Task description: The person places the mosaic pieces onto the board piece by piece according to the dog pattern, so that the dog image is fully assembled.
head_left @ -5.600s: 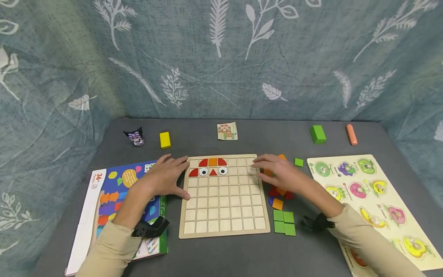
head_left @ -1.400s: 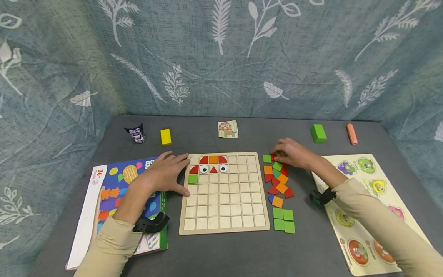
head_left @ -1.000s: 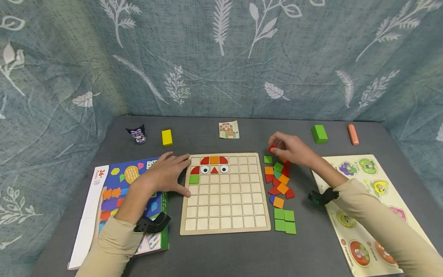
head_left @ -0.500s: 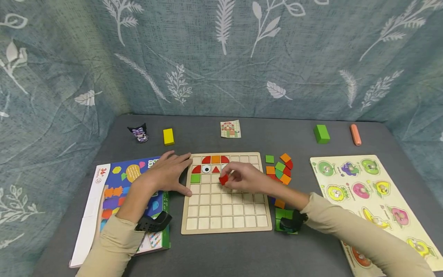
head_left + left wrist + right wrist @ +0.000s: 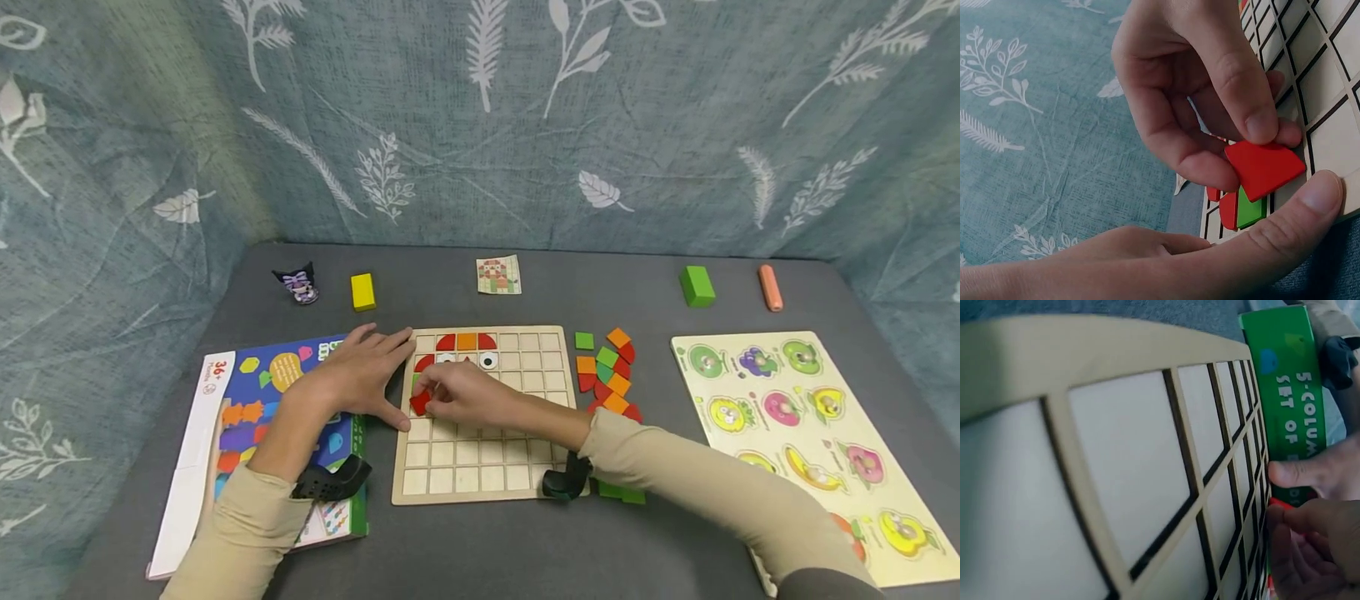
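My right hand (image 5: 471,395) pinches a red tile (image 5: 1266,170) between thumb and fingers, low over the left column of the wooden grid board (image 5: 467,481). The tile has straight sides and one curved edge. My left hand (image 5: 358,377) rests along the board's left edge, fingers spread, with the thumb near the red tile. In the top rows sit red curved tiles (image 5: 446,342), an orange square (image 5: 467,342) and round eye tiles (image 5: 488,360). A green tile (image 5: 1251,209) lies in the left column just beyond the pinched one. The right hand partly hides these rows.
Loose red, orange and green tiles (image 5: 618,384) lie right of the board. A boxed set (image 5: 247,392) is at left, a fruit puzzle board (image 5: 750,392) at right. Behind stand a figurine (image 5: 300,286), yellow block (image 5: 363,292), picture card (image 5: 498,275), green block (image 5: 697,287) and orange stick (image 5: 770,288).
A green tile has come into the board's left column. My right hand has picked a red tile from the loose pile and carried it left across the board. The left hand stays put.
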`<action>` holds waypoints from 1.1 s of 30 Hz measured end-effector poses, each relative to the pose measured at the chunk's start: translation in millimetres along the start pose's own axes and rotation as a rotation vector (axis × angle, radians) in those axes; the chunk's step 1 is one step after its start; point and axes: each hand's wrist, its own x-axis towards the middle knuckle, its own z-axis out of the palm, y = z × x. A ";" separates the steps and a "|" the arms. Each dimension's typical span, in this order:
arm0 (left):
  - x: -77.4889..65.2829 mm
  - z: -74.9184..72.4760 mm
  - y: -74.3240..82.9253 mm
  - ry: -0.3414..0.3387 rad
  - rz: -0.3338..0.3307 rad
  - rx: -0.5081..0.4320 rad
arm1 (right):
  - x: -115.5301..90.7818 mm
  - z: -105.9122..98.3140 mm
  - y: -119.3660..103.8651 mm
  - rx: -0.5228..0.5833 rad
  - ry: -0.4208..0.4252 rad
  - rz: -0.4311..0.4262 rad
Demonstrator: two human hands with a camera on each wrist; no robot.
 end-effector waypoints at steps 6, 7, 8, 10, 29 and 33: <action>0.0 -2.1 0.3 0.000 0.003 0.001 | 0.5 -1.1 -9.4 -0.259 0.003 -0.009; 0.1 -2.2 0.4 -0.001 0.003 0.002 | 0.2 -1.3 -9.9 -0.293 0.004 -0.014; 0.0 -2.1 0.3 -0.002 0.002 0.003 | -0.3 -1.5 -10.3 -0.316 0.005 -0.022; -0.2 -1.9 0.6 -0.009 -0.001 0.001 | -1.2 -2.0 -10.2 -0.337 0.000 -0.037; 1.5 -1.1 0.9 -0.005 0.001 0.025 | -4.5 -1.3 -3.9 -0.347 0.016 -0.075; 0.4 -2.5 1.5 -0.005 0.000 0.018 | -3.1 -1.0 -6.0 -0.396 0.016 -0.110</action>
